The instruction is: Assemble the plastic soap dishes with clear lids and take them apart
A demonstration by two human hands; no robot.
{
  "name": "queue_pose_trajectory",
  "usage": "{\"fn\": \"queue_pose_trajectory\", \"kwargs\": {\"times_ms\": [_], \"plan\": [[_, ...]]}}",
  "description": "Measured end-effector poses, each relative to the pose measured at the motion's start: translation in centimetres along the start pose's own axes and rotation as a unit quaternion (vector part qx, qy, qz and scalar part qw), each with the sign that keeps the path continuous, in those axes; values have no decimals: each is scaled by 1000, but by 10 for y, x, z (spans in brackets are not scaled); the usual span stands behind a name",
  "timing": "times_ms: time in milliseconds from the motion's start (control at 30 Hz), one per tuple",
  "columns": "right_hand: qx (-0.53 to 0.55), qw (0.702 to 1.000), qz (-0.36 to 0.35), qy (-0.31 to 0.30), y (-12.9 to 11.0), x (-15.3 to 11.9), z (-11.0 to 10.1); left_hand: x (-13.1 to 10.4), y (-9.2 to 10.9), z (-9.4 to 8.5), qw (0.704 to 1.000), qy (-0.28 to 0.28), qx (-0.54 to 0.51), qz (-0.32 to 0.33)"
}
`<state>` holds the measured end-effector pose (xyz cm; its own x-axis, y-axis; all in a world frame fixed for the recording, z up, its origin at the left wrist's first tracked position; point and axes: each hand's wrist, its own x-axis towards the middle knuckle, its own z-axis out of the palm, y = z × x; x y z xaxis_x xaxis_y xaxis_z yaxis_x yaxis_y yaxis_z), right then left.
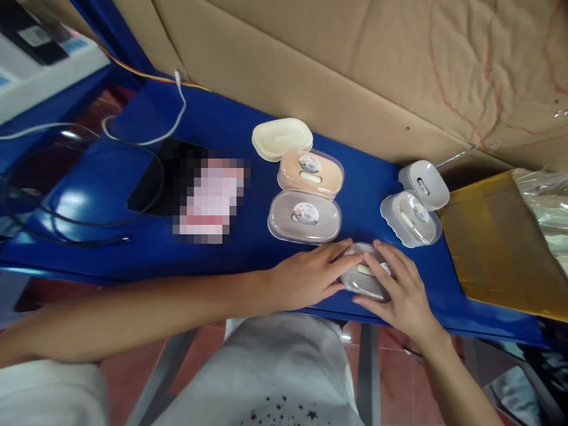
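Observation:
Near the front edge of the blue table lies a small oval container [364, 285] with a clear lid and a pale handle. My left hand [310, 275] grips its left side, and my right hand [399, 287] has its fingers on the lid and right side. Just behind it are a grey clear-lidded container [284, 222], a peach one with a label [326, 177] and a cream one [283, 137], in a row. To the right, a labelled white container [402, 222] touches a grey-white one [432, 174].
A cardboard box [492, 248] with plastic-wrapped items stands at the right. On the left are a black object [146, 183] beside a blurred patch, a dark cable [80, 225] and a white cable [180, 109]. Brown cardboard [310, 53] lines the back.

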<state>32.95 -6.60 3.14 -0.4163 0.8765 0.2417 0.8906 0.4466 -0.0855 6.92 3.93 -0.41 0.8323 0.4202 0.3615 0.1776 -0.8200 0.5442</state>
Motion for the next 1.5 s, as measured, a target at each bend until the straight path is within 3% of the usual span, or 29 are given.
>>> {"fn": "queue_pose_trajectory", "kwargs": {"times_ms": [100, 200, 300, 400, 500, 600, 700, 867, 967, 1067, 1167, 1267, 1367, 1500], "plan": [[-23, 999, 40, 3, 2, 6, 2, 0, 5, -4, 999, 8, 44, 1], [-45, 994, 104, 13, 5, 20, 7, 1, 10, -19, 994, 37, 95, 26], [-38, 985, 167, 32, 7, 41, 18, 9, 6, -51, 980, 122, 145, 62], [-8, 975, 210, 73, 10, 69, 35, 25, -18, -97, 959, 181, 218, -14], [30, 971, 209, 109, 20, 100, 48, 42, -64, -141, 936, 76, 303, -162], [76, 976, 171, 108, 40, 124, 45, 51, -115, -167, 918, -65, 309, -240], [80, 980, 154, 98, 75, 132, 22, 52, -151, -172, 913, -110, 287, -268], [-1, 960, 278, 32, 164, 121, -20, 49, -176, -162, 921, -118, 256, -268], [-6, 947, 320, -17, 206, 119, -28, 50, -183, -159, 931, -130, 227, -256], [12, 946, 319, -53, 225, 123, -26, 50, -187, -158, 937, -125, 212, -246], [24, 951, 307, -34, 223, 123, -30, 48, -186, -159, 939, -96, 216, -249], [31, 960, 277, 23, 199, 111, -49, 43, -182, -159, 938, -64, 227, -253], [34, 977, 190, 87, 150, 83, -68, 39, -179, -159, 936, -36, 236, -260], [62, 995, 81, -19, 67, 36, -65, 36, -169, -159, 928, 20, 244, -280]]}}
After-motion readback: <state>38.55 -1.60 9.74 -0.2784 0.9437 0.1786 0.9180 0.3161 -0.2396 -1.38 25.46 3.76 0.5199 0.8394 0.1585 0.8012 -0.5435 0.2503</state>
